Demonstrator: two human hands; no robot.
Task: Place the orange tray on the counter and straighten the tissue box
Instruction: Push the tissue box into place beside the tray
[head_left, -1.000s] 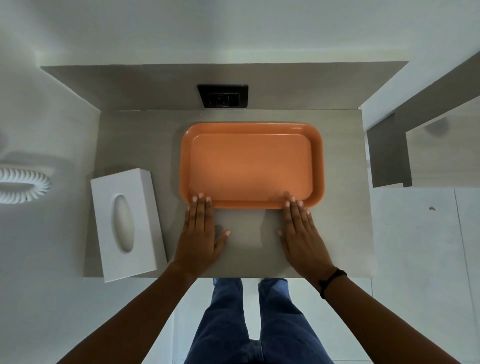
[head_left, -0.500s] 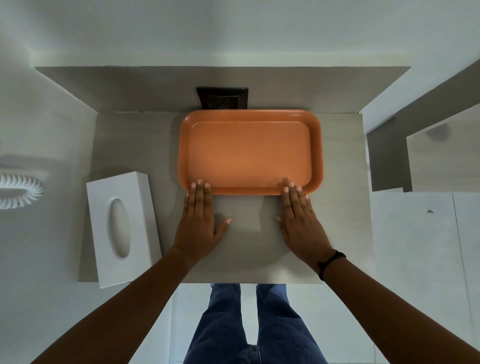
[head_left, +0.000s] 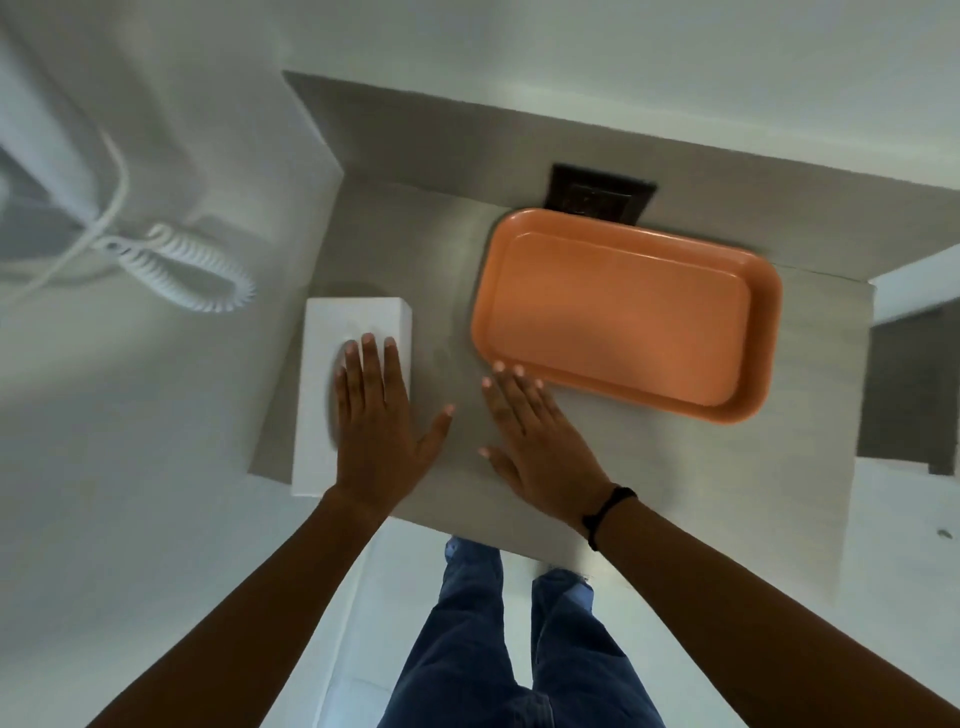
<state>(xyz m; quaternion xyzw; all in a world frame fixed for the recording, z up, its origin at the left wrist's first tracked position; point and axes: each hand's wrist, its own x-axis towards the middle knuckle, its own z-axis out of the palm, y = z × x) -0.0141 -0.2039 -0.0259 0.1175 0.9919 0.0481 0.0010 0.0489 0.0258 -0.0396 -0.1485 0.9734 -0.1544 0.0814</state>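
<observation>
Tray's down, hand on the tissue box

The orange tray (head_left: 623, 317) sits flat on the counter (head_left: 675, 467) by the back wall. Left hand (head_left: 376, 421) lies flat, fingers spread, on the white tissue box (head_left: 353, 322) at the counter's left edge; right hand (head_left: 535, 441) rests open, fingertips touching the tray's near corner.

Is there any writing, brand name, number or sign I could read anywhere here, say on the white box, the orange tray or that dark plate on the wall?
None can be read.
Tissue box: plain white, no print visible; the left hand covers part of its top.
Orange tray: plain, no label.
Dark wall plate: any marks are too blurred to read.
Black wristband by the right hand: no lettering shows.
</observation>
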